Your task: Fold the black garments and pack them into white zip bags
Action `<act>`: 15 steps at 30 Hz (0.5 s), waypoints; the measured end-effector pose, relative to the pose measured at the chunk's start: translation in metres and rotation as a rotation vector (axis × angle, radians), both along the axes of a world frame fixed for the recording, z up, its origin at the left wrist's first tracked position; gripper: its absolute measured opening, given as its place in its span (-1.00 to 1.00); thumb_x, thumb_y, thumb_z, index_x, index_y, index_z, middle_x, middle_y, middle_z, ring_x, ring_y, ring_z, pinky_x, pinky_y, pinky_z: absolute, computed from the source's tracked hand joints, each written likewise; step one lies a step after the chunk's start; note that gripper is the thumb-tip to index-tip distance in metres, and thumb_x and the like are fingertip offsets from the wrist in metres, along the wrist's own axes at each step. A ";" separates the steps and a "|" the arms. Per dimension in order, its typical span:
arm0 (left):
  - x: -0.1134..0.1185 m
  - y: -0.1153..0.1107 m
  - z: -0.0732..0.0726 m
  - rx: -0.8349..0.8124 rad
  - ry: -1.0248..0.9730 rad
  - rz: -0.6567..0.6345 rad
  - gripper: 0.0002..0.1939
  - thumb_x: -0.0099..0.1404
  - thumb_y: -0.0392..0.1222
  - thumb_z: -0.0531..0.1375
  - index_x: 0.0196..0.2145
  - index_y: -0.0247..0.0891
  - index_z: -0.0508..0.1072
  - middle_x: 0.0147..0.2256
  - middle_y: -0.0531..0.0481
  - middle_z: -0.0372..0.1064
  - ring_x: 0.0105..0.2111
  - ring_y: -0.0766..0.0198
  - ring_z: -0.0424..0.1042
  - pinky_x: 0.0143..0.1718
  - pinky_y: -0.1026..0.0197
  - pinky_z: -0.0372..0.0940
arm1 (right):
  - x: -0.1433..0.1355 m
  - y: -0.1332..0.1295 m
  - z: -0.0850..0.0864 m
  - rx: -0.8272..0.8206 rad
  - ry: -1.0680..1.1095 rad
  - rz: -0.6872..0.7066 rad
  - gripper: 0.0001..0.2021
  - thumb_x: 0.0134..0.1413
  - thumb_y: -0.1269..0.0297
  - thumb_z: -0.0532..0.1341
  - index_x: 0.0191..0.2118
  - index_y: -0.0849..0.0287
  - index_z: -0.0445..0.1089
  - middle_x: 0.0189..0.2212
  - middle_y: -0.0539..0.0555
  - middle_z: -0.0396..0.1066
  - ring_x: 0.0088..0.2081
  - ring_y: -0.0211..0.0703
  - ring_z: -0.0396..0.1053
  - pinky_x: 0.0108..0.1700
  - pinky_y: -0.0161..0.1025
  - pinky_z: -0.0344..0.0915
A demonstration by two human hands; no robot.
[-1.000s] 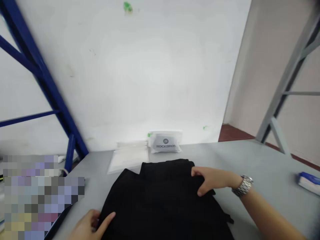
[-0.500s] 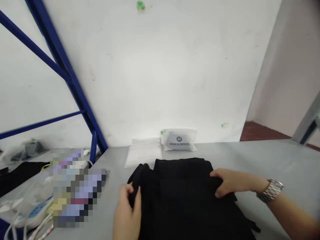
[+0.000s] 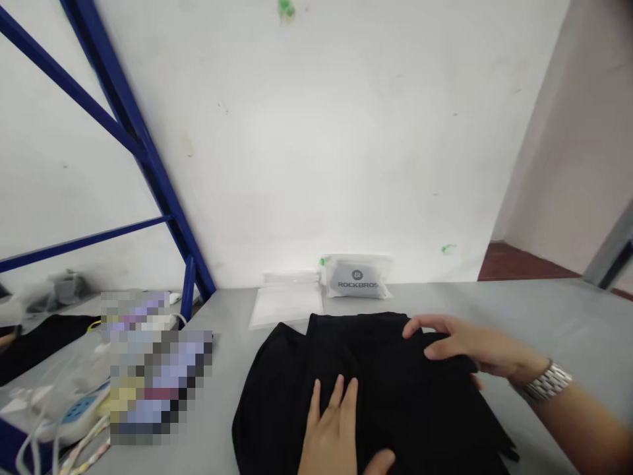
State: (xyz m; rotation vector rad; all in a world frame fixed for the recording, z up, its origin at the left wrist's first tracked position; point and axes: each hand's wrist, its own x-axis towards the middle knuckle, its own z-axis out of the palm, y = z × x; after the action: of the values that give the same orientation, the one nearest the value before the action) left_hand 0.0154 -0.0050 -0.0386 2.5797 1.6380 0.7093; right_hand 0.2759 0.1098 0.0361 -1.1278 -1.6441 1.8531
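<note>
A black garment (image 3: 420, 409), partly folded, lies spread before me; its exact kind does not show. My left hand (image 3: 332, 429) rests palm down on the left part of it, fingers stretched out and a little apart. At the garment's right side, my right hand (image 3: 465, 346) has its thumb and forefinger around a bit of the black fabric. One fingertip shows below the fabric's edge there, and the other fingers are hidden. A metal-band watch (image 3: 548, 382) is on the right wrist. Narrow fabric tips stick out at the lower right.
Against the white wall stands a clear pouch marked ROCKBROS (image 3: 357, 277), beside flat translucent bags (image 3: 287, 305). On the left are a blue metal frame (image 3: 148, 148), a power strip (image 3: 86, 412) with cables, a blurred-out patterned item, and another black cloth (image 3: 47, 343). The grey tabletop (image 3: 217, 396) lies beneath.
My left hand has let go of the garment's left edge and moved right, flat onto the fabric. The left part now lies flatter and wider. The right hand has shifted slightly, its fingers farther forward.
</note>
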 end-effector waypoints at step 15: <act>-0.015 0.002 0.029 -0.459 -1.575 0.677 -0.74 0.15 0.01 0.21 -0.27 -0.18 0.41 -0.23 -0.11 0.51 -0.04 -0.01 0.42 -0.07 0.02 0.33 | -0.070 -0.032 -0.015 -0.199 0.288 -0.022 -0.58 0.04 0.17 0.31 -0.07 0.35 0.32 -0.19 0.28 0.47 -0.22 -0.03 0.50 -0.11 -0.11 0.38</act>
State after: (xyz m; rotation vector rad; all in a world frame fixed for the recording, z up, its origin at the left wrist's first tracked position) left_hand 0.0002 -0.0034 -0.0095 0.5147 1.5189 1.4890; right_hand 0.2060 0.0775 0.0207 -0.8979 -1.3059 2.0888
